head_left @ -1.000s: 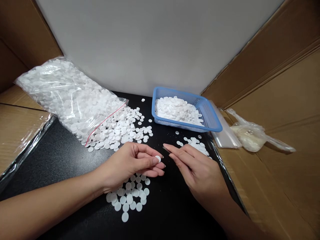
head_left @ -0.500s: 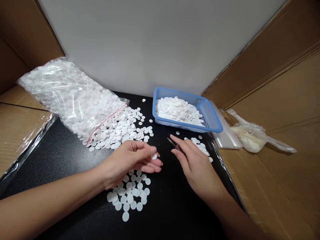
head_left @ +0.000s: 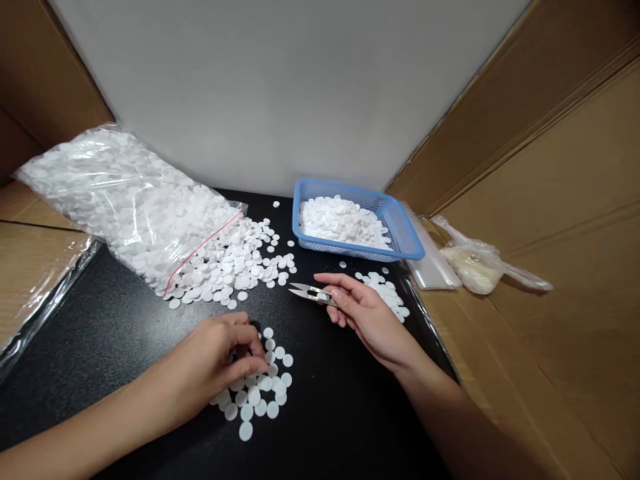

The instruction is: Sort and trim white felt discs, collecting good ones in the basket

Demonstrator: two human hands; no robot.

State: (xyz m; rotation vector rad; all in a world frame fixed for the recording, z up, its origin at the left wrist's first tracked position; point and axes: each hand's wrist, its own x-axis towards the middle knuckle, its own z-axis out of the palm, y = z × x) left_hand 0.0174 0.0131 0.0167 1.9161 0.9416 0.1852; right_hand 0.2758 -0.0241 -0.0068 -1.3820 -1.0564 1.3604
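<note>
My left hand (head_left: 220, 357) rests palm down on a small pile of white round discs (head_left: 265, 390) near the front of the black mat, fingers curled and pinching among them; what they grip is hidden. My right hand (head_left: 363, 313) holds small metal snips (head_left: 307, 292), blades pointing left and slightly apart, above the mat. A second little heap of discs (head_left: 387, 293) lies just right of that hand. Behind it stands a blue plastic basket (head_left: 407, 233) partly filled with discs.
A large clear zip bag (head_left: 125, 200) full of white discs lies at the left, spilling a heap of loose discs (head_left: 235, 263) onto the black mat (head_left: 125, 327). Cardboard walls (head_left: 560, 200) enclose both sides. A crumpled plastic bag (head_left: 473, 263) lies at the right.
My left hand dropped from holding one disc up to the front pile. My right hand swung out, and the snips it holds now show in full, pointing left. The camera shifted slightly.
</note>
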